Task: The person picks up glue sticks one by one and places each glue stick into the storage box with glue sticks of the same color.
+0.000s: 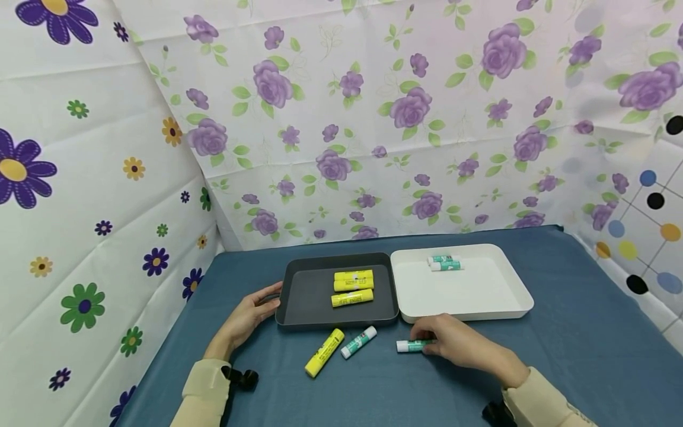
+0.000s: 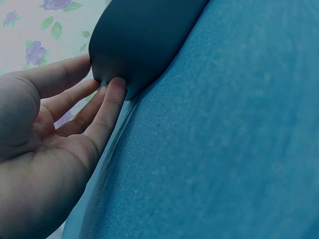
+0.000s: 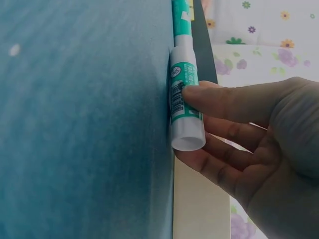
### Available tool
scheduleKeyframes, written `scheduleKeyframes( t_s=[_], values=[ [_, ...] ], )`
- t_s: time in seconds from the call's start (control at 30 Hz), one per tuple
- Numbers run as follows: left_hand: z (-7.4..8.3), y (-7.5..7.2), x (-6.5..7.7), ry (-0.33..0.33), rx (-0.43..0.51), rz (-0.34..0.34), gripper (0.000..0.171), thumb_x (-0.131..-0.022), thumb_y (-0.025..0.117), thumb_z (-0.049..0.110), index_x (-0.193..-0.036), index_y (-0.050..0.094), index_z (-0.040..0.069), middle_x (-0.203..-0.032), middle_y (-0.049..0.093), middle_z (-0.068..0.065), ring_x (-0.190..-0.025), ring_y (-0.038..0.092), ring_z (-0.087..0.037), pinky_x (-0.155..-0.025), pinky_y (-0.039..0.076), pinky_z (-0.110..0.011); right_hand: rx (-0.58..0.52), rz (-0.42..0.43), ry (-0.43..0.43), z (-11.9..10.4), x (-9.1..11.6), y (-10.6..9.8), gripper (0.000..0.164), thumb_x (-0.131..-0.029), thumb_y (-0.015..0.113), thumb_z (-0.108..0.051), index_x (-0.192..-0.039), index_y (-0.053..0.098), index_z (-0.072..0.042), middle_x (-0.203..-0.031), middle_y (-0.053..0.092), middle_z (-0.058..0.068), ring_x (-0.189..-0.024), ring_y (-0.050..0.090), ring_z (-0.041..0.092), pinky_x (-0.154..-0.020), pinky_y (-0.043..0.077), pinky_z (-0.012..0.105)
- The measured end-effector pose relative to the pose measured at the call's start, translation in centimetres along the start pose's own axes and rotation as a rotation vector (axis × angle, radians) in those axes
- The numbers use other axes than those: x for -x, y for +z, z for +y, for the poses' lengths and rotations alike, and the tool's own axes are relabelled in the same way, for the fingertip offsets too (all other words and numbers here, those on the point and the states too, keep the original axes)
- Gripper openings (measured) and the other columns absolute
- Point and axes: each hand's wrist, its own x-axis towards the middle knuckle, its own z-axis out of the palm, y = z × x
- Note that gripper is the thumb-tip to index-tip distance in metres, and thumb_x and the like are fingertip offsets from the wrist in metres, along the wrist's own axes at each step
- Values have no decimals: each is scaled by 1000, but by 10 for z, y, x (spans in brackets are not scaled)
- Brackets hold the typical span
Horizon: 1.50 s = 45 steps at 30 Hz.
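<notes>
In the head view my right hand (image 1: 453, 341) pinches a green and white glue stick (image 1: 409, 346) in front of the white tray (image 1: 464, 313). In the right wrist view the thumb lies over the label of this glue stick (image 3: 183, 104), which is on or just over the cloth. My left hand (image 1: 242, 320) touches the left side of the dark grey tray (image 1: 304, 325) with its fingertips, its fingers nearly straight. A yellow glue stick (image 1: 324, 353) and another green and white glue stick (image 1: 359, 342) lie on the cloth between my hands.
Three yellow glue sticks (image 1: 352, 298) lie in the dark tray. Two green and white glue sticks (image 1: 447, 266) lie near the back of the white tray. Both trays stand side by side on a blue cloth (image 1: 576, 332), with flowered sheets (image 1: 331, 118) behind and at the sides.
</notes>
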Motion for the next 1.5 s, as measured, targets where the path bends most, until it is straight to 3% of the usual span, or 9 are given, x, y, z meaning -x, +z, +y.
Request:
scheduleKeyframes(
  t_s=[0.23,0.57,1.1,1.5],
  values=[
    [0,-1,1,10,3,-8,64,-106,64,21,-163,36,10,-165,33,-19,-150,36,-37,-123,34,-50,-69,4,1,0,2,-8,26,-91,79,-3,-112,78,-17,-102,70,-12,-87,61,4,-75,57,29],
    [-1,-1,1,15,2,-12,63,-107,62,19,-163,35,9,-165,33,-19,-151,36,-38,-123,33,-52,-189,97,-3,2,5,-22,26,-92,78,-5,-115,78,-16,-102,72,-8,-87,63,10,-75,57,30],
    [-2,-2,0,19,0,-21,62,-108,60,17,-164,34,9,-164,33,-19,-151,35,-37,-123,35,-49,-180,211,-51,9,11,-38,26,-93,75,-1,-116,78,-14,-105,74,-5,-89,63,12,-76,58,32],
    [-1,-2,1,23,6,-21,63,-107,61,18,-163,35,8,-164,33,-20,-150,35,-38,-122,36,-47,-128,288,-19,11,13,-46,27,-93,76,-1,-116,79,-15,-102,73,-8,-88,63,11,-77,58,31]
  ],
)
